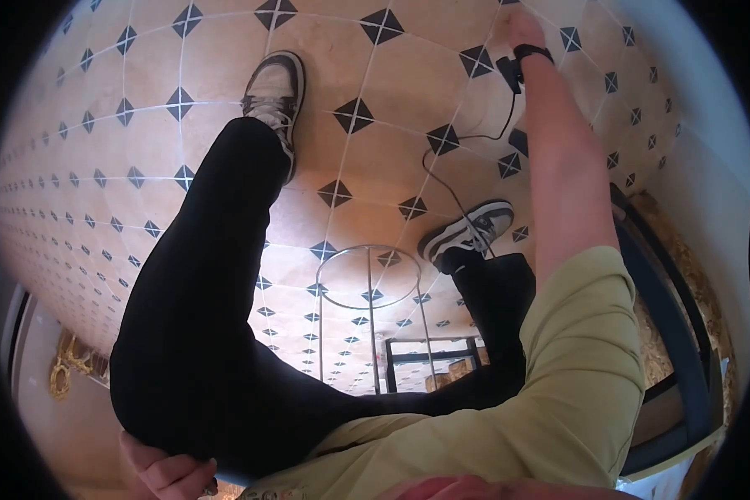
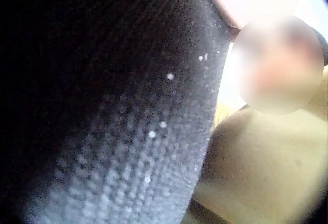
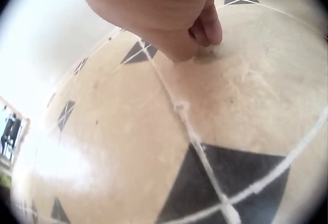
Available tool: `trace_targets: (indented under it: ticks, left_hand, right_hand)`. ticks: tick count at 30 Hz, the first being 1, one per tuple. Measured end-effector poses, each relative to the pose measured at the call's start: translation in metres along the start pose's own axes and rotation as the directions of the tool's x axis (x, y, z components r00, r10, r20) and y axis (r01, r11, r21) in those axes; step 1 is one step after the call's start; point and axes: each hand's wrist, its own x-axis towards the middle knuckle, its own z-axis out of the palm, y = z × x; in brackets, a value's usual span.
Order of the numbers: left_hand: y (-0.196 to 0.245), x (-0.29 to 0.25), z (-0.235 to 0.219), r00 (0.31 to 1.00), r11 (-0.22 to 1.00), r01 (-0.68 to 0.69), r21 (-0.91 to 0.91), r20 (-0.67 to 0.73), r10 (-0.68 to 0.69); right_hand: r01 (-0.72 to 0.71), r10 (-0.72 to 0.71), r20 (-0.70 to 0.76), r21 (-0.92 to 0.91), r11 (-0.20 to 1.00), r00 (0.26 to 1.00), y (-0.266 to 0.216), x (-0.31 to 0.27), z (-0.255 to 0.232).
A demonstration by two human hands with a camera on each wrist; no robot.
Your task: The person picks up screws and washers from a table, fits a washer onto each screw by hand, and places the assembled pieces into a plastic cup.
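Note:
At the top right of the head view, my right hand (image 1: 525, 32) reaches down to the tiled floor (image 1: 342, 50). In the right wrist view its fingers (image 3: 207, 26) are bent, with the tips right at a beige tile. The palm hides part of them, and I cannot tell if something small is between them. My left hand (image 1: 168, 473) rests with loosely bent fingers by the black trouser leg (image 1: 192, 275), at the bottom left of the head view. Black cloth (image 2: 113, 106) fills most of the left wrist view.
A thin cable (image 1: 446, 183) hangs from the camera on the right wrist past a sneaker (image 1: 479, 229). The other sneaker (image 1: 273, 96) stands farther forward. Between the legs is a metal frame with a ring (image 1: 368, 308). A dark chair frame (image 1: 675, 308) stands to the right by a pale wall.

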Motion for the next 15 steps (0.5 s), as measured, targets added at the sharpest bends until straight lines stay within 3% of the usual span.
trace_targets:
  ticks: [2,4,5,6,7,8,9,10,11,12,13,14,15]
  left_hand:
    - [0.0,-0.001,0.009,1.0,1.0,0.003,-0.008,-0.026,-0.003]
    - [-0.007,0.004,0.023,0.974,0.987,-0.119,-0.105,-0.207,0.096]
    - [0.0,0.028,0.011,0.985,0.994,-0.04,-0.103,-0.174,0.022]
    - [0.0,0.035,0.011,0.982,0.994,-0.05,-0.095,-0.187,0.032]
    - [0.002,0.037,0.011,0.985,0.997,-0.046,-0.065,-0.172,0.034]
    - [0.003,0.037,0.012,0.987,0.999,-0.042,-0.033,-0.159,0.036]
    - [-0.002,0.031,0.015,0.987,0.997,-0.06,-0.054,-0.155,0.051]
    - [-0.004,0.031,0.019,0.983,0.995,-0.075,-0.062,-0.17,0.063]
    - [-0.006,0.034,0.023,0.973,0.991,-0.109,-0.076,-0.212,0.091]
    - [-0.007,0.039,0.028,0.96,0.986,-0.147,-0.085,-0.254,0.121]
    - [-0.008,0.043,0.032,0.945,0.979,-0.177,-0.096,-0.294,0.142]
    - [-0.007,0.048,0.036,0.927,0.972,-0.211,-0.102,-0.336,0.166]
    - [-0.005,0.054,0.04,0.908,0.961,-0.252,-0.113,-0.372,0.194]
  right_hand:
    - [0.028,-0.024,0.061,-0.063,0.998,0.998,-0.1,-0.047,-0.089]
    - [0.044,-0.044,-0.006,0.099,0.994,0.999,-0.119,-0.059,-0.044]
    - [0.227,-0.227,0.009,-0.074,0.971,0.974,-0.147,-0.083,-0.064]
    - [-0.217,0.193,0.104,0.356,0.909,0.976,-0.171,-0.089,-0.023]
    - [-0.217,0.178,0.14,0.351,0.911,0.974,-0.203,-0.121,-0.039]
    - [0.132,-0.149,0.104,0.157,0.979,0.983,-0.217,-0.137,-0.021]
    - [-0.163,0.148,0.068,0.404,0.9,0.987,-0.254,-0.176,-0.03]
    - [-0.021,-0.047,0.275,0.238,0.971,0.96,-0.279,-0.202,-0.076]
    - [-0.173,0.012,0.451,0.318,0.932,0.892,-0.299,-0.223,-0.083]
    - [-0.259,0.062,0.448,0.393,0.882,0.892,-0.322,-0.257,-0.11]
    - [-0.29,0.14,0.336,0.452,0.844,0.931,-0.338,-0.288,-0.087]
    - [-0.328,0.163,0.358,0.466,0.822,0.919,-0.367,-0.316,-0.029]
    - [-0.194,0.011,0.379,0.449,0.872,0.925,-0.358,-0.346,-0.034]
